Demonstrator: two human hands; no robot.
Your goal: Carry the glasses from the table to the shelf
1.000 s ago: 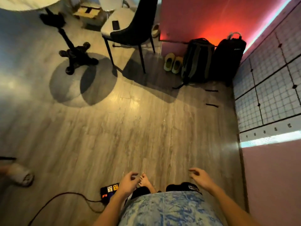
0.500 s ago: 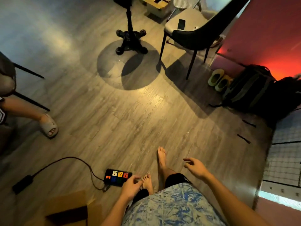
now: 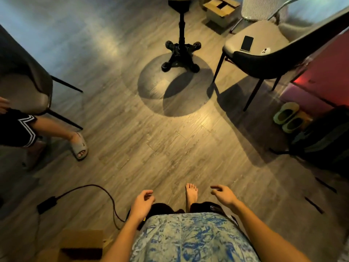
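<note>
No glasses can be made out. The surface's black pedestal stands on the floor ahead. The left hand and right hand hang low, fingers loosely curled, holding nothing. A phone lies on the chair at right.

This is a lived-in room of a home, set up for sitting and eating. A wood-look plank floor carries a pedestal table with a black cast foot and 2 padded chairs, a left chair and a right chair with a phone on its seat. Green slippers and a backpack sit by the right wall. A cardboard box and a power cable lie on the floor.
</note>
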